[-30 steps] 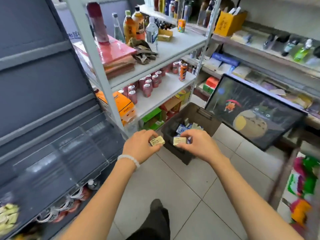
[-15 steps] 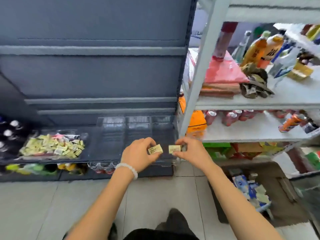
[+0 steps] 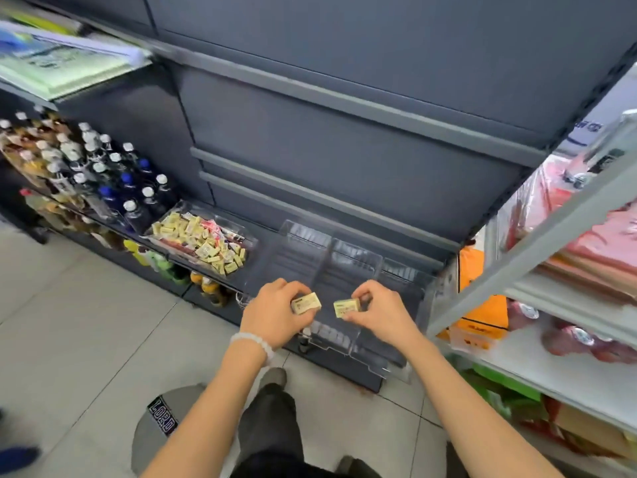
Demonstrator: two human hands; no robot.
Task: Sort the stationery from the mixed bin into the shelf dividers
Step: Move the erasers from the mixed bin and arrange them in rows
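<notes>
Two small yellow boxes up in the air, one per hand; left box (image 3: 306, 302) pinched between thumb and curled fingers of the left hand (image 3: 275, 312); right box (image 3: 346, 308) pinched the same way at its right end by the right hand (image 3: 382, 313); the two boxes near each other, not touching, a narrow gap between them; both held just above the near edge of the clear shelf dividers (image 3: 331, 267) on the low dark shelf; three clear compartments countable there, nothing discernible inside them; one white bead bracelet (image 3: 251, 341) round the left wrist.

Further left on the same shelf, one clear tray (image 3: 203, 241) heaped with many more of the same yellow boxes, too many and too jumbled to count, a few red-and-white pieces mixed in; further left again, a dense crowd of bottles (image 3: 103, 174) with white and blue caps, well over a dozen, exact count not possible; above them, far left, a blurred stack of green and white paper goods (image 3: 62, 60).

Behind it all, dark grey shelving panels (image 3: 344, 115) with horizontal rails; to the right, one white metal rack (image 3: 551, 236) with pink packets on an upper level and one orange bag (image 3: 482, 315) at its left end; near and low, dark trousers and one shoe (image 3: 274, 377) on the pale tiled floor (image 3: 86, 339).
</notes>
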